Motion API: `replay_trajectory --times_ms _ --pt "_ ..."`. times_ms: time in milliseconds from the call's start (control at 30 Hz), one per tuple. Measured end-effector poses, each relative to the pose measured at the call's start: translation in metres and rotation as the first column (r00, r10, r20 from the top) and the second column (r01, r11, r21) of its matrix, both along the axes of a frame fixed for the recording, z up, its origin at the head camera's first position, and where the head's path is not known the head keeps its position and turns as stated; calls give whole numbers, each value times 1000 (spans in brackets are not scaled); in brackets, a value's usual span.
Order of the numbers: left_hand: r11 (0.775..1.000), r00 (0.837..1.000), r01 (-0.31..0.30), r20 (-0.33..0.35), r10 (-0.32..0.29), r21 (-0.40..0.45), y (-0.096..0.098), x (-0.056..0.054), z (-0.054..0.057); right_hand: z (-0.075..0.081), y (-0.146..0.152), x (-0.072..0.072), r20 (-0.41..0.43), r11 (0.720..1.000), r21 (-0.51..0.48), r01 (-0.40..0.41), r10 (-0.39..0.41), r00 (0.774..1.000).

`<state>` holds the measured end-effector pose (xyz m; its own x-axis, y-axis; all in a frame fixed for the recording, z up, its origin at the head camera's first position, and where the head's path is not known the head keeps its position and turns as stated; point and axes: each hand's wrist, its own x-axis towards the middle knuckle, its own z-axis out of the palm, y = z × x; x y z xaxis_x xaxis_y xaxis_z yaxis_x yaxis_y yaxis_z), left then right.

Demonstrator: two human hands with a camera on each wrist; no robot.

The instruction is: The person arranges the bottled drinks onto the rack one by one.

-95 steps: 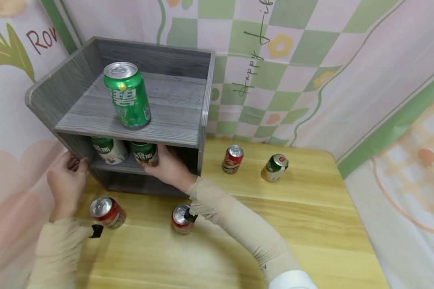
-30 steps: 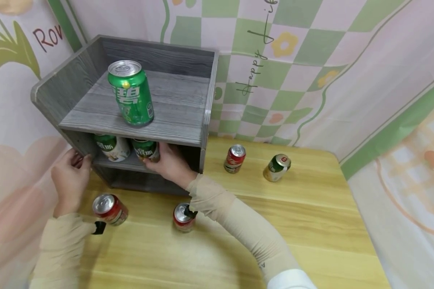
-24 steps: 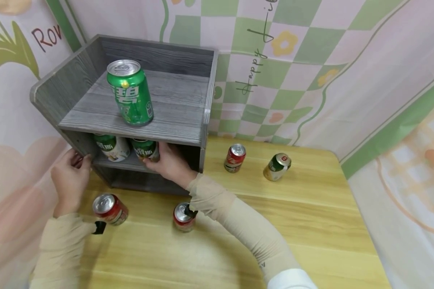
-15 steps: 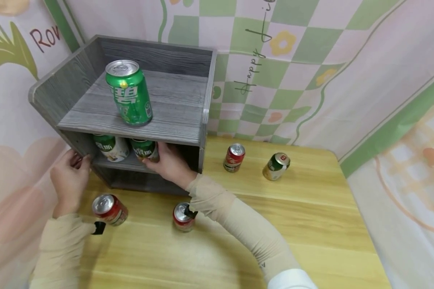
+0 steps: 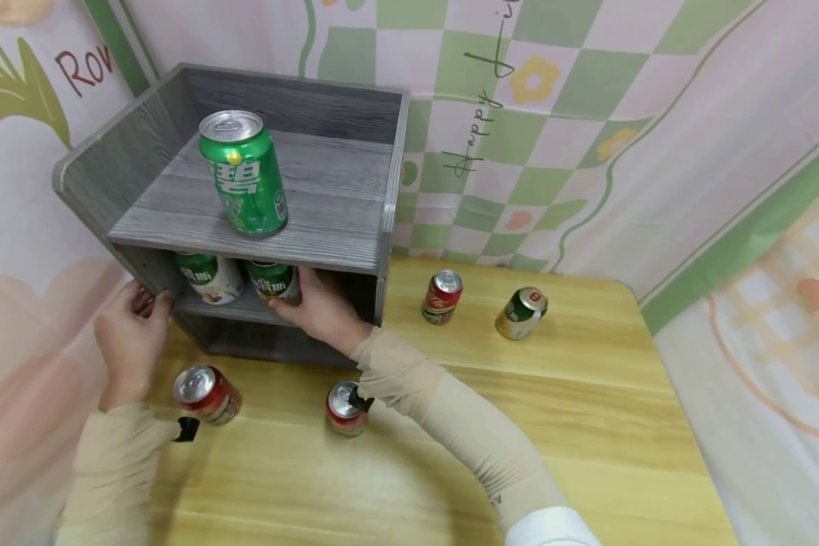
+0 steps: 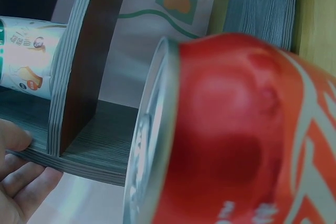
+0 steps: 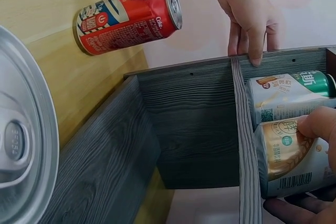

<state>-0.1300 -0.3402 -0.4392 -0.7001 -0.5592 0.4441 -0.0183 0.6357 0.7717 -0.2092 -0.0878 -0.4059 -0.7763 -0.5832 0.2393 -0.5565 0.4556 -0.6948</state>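
Left of centre, the right hand (image 5: 319, 309) grips a green-topped can (image 5: 271, 283) inside the grey cabinet (image 5: 337, 182), whose side the left hand (image 5: 131, 337) pinches.

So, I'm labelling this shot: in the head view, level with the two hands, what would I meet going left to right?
Left hand → green-and-white can → held green-labelled can → right hand → rear red can → gold-lidded can.

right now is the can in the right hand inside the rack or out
Inside: the can is under the top board, beside another can. The right hand grips it; whether it's set down, I cannot tell.
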Motion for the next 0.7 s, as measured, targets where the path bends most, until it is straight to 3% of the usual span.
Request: replay_trajectory --times_ms 267,467,700 --pt "1000 1000 -12 -13 12 -21 -1 -2 -1 -1 4 4 32 999 -27 21 -20 999" --pt "1000 1000 0 -25 0 -21 -1 -2 -4 3 26 26 23 997 3 76 -76 997" --pt "1000 1000 -7 -21 7 -15 -1 -2 -3 5 63 50 -41 993 -110 -30 25 999"
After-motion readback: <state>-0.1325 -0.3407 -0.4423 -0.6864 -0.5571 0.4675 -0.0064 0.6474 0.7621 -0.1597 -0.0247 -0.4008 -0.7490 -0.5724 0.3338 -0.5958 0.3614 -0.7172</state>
